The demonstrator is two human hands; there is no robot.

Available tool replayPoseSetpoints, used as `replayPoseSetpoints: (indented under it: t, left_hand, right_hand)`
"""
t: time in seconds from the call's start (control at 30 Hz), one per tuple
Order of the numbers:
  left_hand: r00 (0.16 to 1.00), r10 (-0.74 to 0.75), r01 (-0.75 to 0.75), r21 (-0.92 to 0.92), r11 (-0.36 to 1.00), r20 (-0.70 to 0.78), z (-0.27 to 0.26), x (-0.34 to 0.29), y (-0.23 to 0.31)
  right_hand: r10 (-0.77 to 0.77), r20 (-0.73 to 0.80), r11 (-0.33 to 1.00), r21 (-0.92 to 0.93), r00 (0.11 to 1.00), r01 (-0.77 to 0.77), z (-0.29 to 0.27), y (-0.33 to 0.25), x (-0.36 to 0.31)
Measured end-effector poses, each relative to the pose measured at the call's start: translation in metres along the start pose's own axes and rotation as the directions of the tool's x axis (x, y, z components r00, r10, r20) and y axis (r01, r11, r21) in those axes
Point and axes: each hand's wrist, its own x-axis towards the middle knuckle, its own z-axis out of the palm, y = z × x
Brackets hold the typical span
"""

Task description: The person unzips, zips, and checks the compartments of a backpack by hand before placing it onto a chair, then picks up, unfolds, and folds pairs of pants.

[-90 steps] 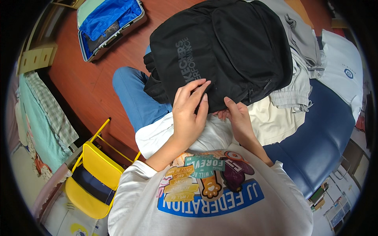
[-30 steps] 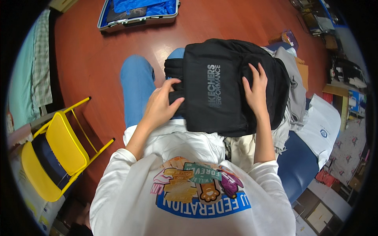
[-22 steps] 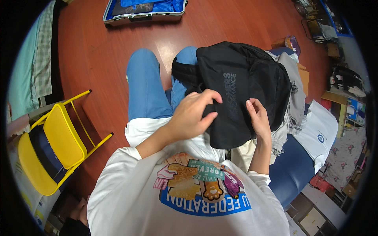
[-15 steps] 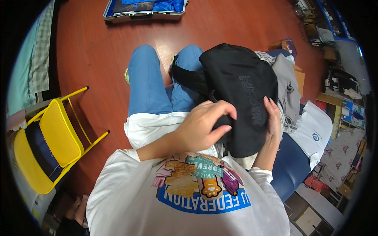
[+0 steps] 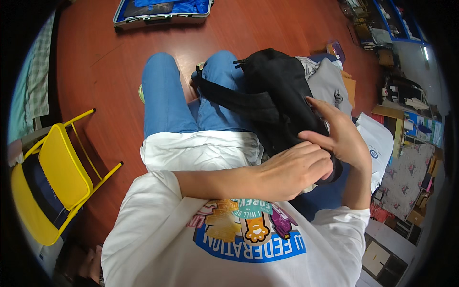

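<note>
A black backpack (image 5: 282,76) lies on its side across my right thigh, a dark strap (image 5: 239,101) trailing to the left over my knee. My left hand (image 5: 299,170) reaches across to the bag's near right end. Its fingers are curled in against the fabric there; the fingertips are partly hidden. Just beyond it, my right hand (image 5: 346,136) rests at the bag's right side. Thumb and forefinger are spread wide apart there, both touching or close over the black fabric.
Folded grey clothes (image 5: 330,83) and a white bag (image 5: 375,148) lie to the right on a dark blue seat. A yellow folding chair (image 5: 67,158) stands at left. An open suitcase (image 5: 162,20) with blue contents sits on the red-brown floor (image 5: 110,57).
The bag has turned, so its printed face no longer shows and its strap does. My left hand has moved right to the bag's near end; my right hand has come over its side.
</note>
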Motion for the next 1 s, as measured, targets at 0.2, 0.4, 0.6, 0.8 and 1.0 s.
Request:
replayPoseSetpoints:
  t: [0.2, 0.4, 0.6, 0.8, 1.0]
  left_hand:
    - [0.981, -0.127, 0.126, 0.014, 0.992, 0.149, -0.008, -0.01, 0.0]
    - [0.898, -0.391, 0.415, -0.096, 0.905, 0.201, -0.016, -0.027, -0.004]
    - [0.906, -0.352, 0.337, 0.104, 0.936, 0.236, -0.02, -0.019, -0.033]
    - [0.851, -0.432, 0.423, 0.099, 0.901, 0.299, -0.03, -0.018, -0.033]
    - [0.721, -0.53, 0.476, 0.236, 0.847, 0.446, -0.032, -0.036, -0.051]
  right_hand:
    - [0.078, -0.02, 0.879, -0.47, 0.997, -0.078, 0.009, 0.003, 0.027]
    - [0.405, -0.27, 0.853, 0.455, 0.873, -0.255, -0.057, 0.063, -0.014]
    - [0.667, -0.41, 0.587, 0.804, 0.622, -0.099, -0.098, 0.128, -0.117]
    - [0.88, -0.139, 0.254, 0.946, 0.454, -0.203, 0.001, 0.242, -0.161]
    - [0.938, 0.1, -0.015, 0.968, 0.331, -0.25, 0.172, 0.331, -0.21]
